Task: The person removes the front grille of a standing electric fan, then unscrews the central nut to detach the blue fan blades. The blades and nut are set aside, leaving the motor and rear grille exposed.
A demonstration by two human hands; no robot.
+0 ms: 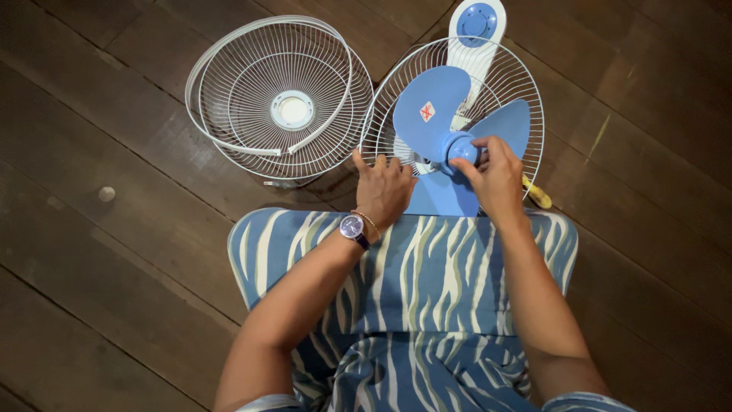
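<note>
On the dark wooden floor (114, 114), made of wide planks with a worn, matte grain, a small electric fan lies flat on its back in front of the person's knees. Its rear guard (518, 84) is a round dish of thin white wire spokes, and over it sits the blue plastic blade (431, 107), smooth and glossy, with three broad rounded lobes. The right hand (496, 179) rests at the centre, its fingers (482, 145) curled closed around the round blue hub cap (460, 146) where the lobes meet. The left hand (383, 191) lies palm down just beside it, fingers loosely spread on the wire rim of the rear guard and gripping nothing; a wristwatch with a dark round face and a thin chain bracelet circle that wrist. Beyond the blade, the white stand (476, 27) ends in a rounded tip with a blue disc. To the left, touching the rear guard's rim, lies the loose front guard (282, 99), a domed white wire grille with a plain round centre plate and a white plastic band partly sprung from its edge. Soft cloth (427, 275) striped in blue, white and olive covers the person's lap. A yellow handle (537, 197) peeks out at the right
</note>
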